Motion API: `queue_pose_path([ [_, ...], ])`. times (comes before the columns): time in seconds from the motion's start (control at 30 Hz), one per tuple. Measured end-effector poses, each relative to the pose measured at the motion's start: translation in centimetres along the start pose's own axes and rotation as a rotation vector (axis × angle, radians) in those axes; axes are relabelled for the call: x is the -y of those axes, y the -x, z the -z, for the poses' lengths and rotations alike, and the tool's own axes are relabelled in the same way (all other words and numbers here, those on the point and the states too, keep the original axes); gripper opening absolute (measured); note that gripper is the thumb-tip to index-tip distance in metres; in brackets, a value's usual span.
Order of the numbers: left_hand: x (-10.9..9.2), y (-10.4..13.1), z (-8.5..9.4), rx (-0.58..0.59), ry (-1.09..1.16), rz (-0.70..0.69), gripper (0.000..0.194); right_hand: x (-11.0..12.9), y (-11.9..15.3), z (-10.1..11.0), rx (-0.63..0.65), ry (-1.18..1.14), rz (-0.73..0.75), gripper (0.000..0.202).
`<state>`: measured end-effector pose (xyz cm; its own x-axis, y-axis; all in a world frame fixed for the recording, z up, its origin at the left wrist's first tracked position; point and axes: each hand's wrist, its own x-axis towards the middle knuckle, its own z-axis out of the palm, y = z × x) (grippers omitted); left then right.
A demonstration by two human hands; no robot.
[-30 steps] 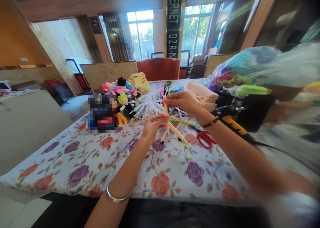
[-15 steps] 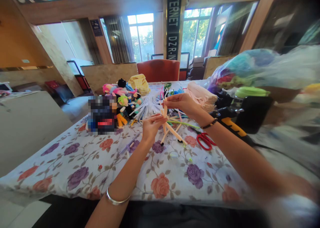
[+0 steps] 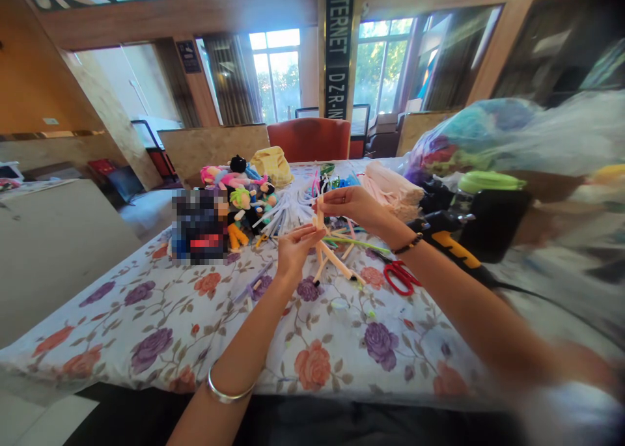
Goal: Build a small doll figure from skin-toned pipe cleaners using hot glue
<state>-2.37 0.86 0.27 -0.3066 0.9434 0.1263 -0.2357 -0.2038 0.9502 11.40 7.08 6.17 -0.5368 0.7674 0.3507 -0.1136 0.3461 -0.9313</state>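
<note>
Both hands are over the table with a pale peach pipe-cleaner figure (image 3: 336,261) between them. Its long limbs hang down, with dark tips near the cloth. My left hand (image 3: 295,252) is closed in a pinch around its middle. Above that, my right hand (image 3: 359,208) pinches the upper end, fingers closed on the peach strand. A green pipe cleaner (image 3: 359,243) lies behind the figure, under my right wrist. Red-handled scissors (image 3: 401,278) rest beside my right forearm, their blades partly hidden.
White pipe cleaners (image 3: 288,206) fan out behind my hands. Colourful fuzzy dolls (image 3: 239,197) are piled at left. Peach bundles (image 3: 390,187) lie at the back. A black and yellow glue gun (image 3: 456,247) with a cord stands at right, near a bulky plastic bag (image 3: 488,127).
The peach figure has shifted slightly left, along with my right fingertips. My left hand keeps nearly the same place and grip.
</note>
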Motion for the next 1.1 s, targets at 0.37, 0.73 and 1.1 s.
queue_pose_path([
  [0.37, -0.1, 0.0, 0.0, 0.023, 0.045, 0.049, 0.033, -0.6, -0.3, 0.1, 0.031, 0.04, 0.008, 0.018],
  [0.73, -0.1, 0.1, 0.0, 0.047, 0.025, 0.071, 0.04, -1.9, -0.8, -0.3, -0.107, 0.037, 0.022, 0.026],
  [1.1, -0.1, 0.0, 0.0, 0.06, 0.092, 0.163, 0.033, -1.4, -0.6, 0.2, 0.036, 0.056, -0.023, 0.024],
])
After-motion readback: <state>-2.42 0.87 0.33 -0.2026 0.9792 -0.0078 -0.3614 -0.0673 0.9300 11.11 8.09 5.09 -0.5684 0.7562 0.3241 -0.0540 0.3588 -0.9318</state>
